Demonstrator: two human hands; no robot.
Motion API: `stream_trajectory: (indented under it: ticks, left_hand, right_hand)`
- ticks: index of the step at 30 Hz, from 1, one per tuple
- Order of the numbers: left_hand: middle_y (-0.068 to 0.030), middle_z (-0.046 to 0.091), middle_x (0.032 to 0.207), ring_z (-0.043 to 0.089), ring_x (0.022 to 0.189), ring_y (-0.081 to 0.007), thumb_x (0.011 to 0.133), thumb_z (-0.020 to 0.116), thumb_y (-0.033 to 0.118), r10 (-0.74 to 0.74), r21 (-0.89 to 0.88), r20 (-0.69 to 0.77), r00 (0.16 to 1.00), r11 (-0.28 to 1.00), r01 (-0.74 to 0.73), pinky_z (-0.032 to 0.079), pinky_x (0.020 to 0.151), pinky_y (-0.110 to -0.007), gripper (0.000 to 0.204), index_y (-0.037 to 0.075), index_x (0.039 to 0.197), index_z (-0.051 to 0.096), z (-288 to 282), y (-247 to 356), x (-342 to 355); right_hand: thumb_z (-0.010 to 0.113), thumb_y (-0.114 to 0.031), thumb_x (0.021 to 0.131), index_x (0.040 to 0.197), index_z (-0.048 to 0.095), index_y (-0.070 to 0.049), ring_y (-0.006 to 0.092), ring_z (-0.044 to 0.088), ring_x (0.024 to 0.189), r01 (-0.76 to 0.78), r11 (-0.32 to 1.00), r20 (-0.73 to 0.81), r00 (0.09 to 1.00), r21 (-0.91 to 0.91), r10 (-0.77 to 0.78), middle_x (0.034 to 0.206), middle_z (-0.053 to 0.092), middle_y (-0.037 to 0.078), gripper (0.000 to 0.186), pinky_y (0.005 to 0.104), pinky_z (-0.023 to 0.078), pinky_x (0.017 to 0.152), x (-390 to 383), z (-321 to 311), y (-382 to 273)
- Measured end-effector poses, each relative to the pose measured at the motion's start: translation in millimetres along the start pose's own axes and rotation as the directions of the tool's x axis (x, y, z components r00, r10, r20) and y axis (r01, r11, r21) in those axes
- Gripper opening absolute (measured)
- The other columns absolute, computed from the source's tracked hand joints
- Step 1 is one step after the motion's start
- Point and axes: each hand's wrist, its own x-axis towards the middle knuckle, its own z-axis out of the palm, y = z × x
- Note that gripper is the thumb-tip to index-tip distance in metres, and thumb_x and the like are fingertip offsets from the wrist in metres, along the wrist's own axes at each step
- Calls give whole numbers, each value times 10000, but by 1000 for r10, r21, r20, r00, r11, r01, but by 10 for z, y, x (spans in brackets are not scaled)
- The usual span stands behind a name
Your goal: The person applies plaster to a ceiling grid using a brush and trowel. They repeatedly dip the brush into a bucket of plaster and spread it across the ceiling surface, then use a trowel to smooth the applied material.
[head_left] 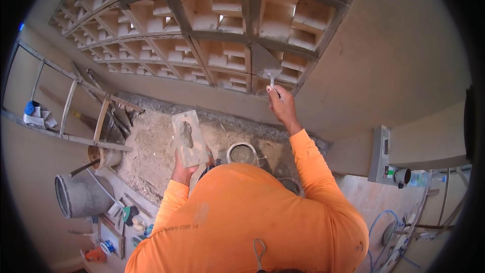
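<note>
My right hand [283,107] is closed round the handle of a pointing trowel [263,61]. The trowel's grey blade is raised against the lower right part of a breeze-block wall [246,10], over a joint between the hollow blocks. Low on the left, my left hand [183,173] grips a pale rectangular mortar board [194,154] by its near end. A dab of wet grey mortar [186,134] lies on the board's middle. The fingers under the board are partly hidden. A round bucket [242,144] with grey contents stands between my hands, close to my body.
A ladder-like wooden frame [68,106] leans at the left, with a cream bucket [112,158] beneath it. A large grey bucket [88,195] lies nearby among scattered tools. Sandy rubble [151,139] covers the ground along the wall. A blue hose [371,227] curls at the lower right.
</note>
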Motion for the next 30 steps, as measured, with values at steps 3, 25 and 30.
stream_trajectory:
  ticks: [3,25,30]
  left_hand:
    - [-78,685,1018,695,911,-263,1010,498,325,-15,-74,-271,962,997,-5,591,776,-434,298,104,1177,607,-25,-37,72]
    - [-63,674,1014,677,893,-230,1034,479,315,-156,-121,-141,978,983,140,577,755,-410,272,107,1140,619,-121,-267,398]
    - [-64,665,1065,676,922,-225,1029,517,290,-158,-56,-112,981,987,152,580,773,-404,268,94,1190,605,-71,-445,526]
  right_hand:
    - [606,-366,997,921,628,13,237,468,636,-14,996,71,997,-89,20,678,536,152,387,396,425,623,48,-10,25]
    - [664,-340,974,786,635,-27,87,517,563,-312,950,305,906,11,294,628,538,-9,367,284,415,516,-924,-181,-254]
    - [672,-320,955,764,629,9,113,480,571,-112,960,438,872,-257,219,577,507,54,383,318,401,539,-1093,-317,-933]
